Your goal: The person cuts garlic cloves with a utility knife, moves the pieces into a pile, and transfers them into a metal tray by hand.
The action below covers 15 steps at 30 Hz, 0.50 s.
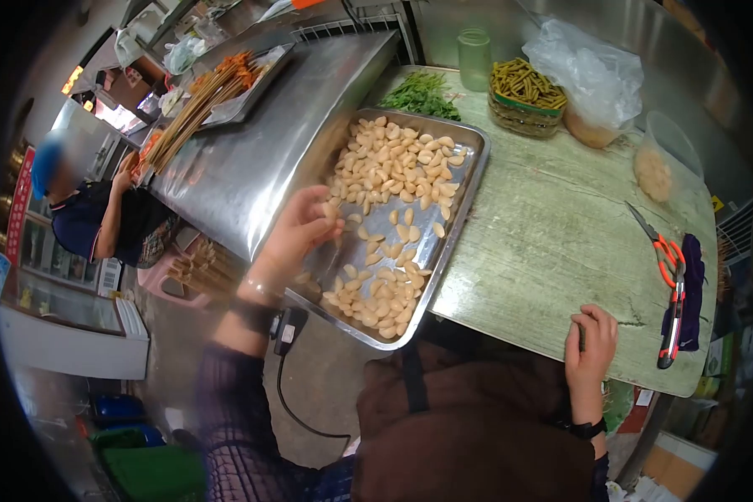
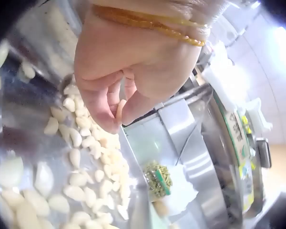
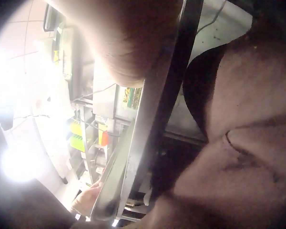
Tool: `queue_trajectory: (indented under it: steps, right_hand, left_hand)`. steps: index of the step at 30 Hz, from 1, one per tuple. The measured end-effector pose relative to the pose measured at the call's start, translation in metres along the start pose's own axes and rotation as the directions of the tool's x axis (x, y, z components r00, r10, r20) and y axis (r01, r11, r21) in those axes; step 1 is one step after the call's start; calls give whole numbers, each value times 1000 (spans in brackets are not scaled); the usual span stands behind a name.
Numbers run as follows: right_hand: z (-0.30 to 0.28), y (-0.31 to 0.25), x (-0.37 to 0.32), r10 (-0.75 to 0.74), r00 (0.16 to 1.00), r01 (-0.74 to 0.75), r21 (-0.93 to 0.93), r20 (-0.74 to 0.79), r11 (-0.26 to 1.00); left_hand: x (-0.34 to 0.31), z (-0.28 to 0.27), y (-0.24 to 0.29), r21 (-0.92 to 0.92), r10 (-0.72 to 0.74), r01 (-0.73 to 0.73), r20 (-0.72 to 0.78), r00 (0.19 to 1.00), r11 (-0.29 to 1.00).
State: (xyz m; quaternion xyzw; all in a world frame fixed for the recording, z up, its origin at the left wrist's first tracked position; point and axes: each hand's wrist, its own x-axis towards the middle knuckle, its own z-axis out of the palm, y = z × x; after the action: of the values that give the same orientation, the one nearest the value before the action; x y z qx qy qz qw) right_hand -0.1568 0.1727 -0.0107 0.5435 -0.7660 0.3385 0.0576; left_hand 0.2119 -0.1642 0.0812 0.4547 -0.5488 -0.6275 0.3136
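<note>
A steel tray (image 1: 468, 219) at the table's left edge holds many peeled garlic cloves (image 1: 393, 159), a large heap at the far end and a smaller one at the near end. My left hand (image 1: 297, 230) is over the tray's left side. In the left wrist view, its thumb and fingertips pinch a single garlic clove (image 2: 120, 109) above the others. Loosely curled and holding nothing, my right hand (image 1: 592, 341) rests at the table's front edge. The right wrist view mostly catches its underside and the brown apron (image 3: 252, 105).
Red-handled scissors (image 1: 666, 258) and pliers (image 1: 673, 322) lie by a dark cloth on the green table (image 1: 527, 226). Chopped greens (image 1: 420, 94), a green jar (image 1: 474, 60), a tub of cut green beans (image 1: 525, 96) and plastic bags stand behind. Another person (image 1: 92, 197) handles skewers at left.
</note>
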Motion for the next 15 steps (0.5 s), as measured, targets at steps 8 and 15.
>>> queue_trajectory:
  steps: [8, 15]
  right_hand:
    - [1, -1, 1, -14, 1000, 14, -35, -6, 999]
    - [1, -1, 2, -8, 1000, 9, -34, 3, 999]
  left_hand:
    - [14, -25, -16, 162, -126, 113, 73, 989, 980]
    - [40, -7, -30, 926, 62, -295, 289, 955, 233]
